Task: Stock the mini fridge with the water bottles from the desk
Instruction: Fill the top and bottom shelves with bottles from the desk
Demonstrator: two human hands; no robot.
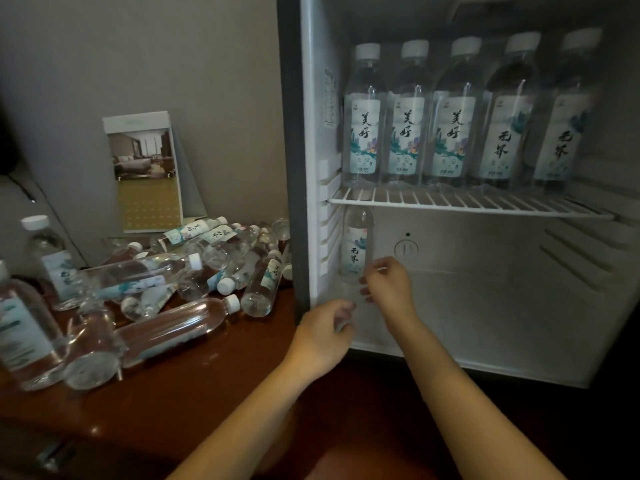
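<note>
The fridge (313, 133) stands open. Five bottles (450, 133) fill the wire shelf (467, 202), and one lone bottle (356, 247) stands upright on the floor below, tucked into the corner at 9 o'clock, its cap just under the shelf.

The right hand (389, 289) sits at 4 o'clock of that bottle, its fingers half curled with the tips at the lower body. They are blurred, so I cannot tell whether they pinch the bottle or are just off it. The left hand (322, 336) hangs at the fridge's bottom lip, at 7 o'clock of the right, loosely curled and holding nothing.

The nearest risk is a topple. A finger dragging off the lone bottle could tip it towards 3 o'clock, where nothing stands to stop it. Lifting it would likely knock the cap on the shelf wires.

The rest of the stock is a loose heap (194, 268) lying on the worktop (207, 375), at 9 o'clock of the fridge. Those bottles lie crossed over each other, so pulling one from low down would probably set others rolling, perhaps off the front edge at 6 o'clock. One standing bottle (52, 261) at the far 9 o'clock end could be bowled over the same way.
</note>
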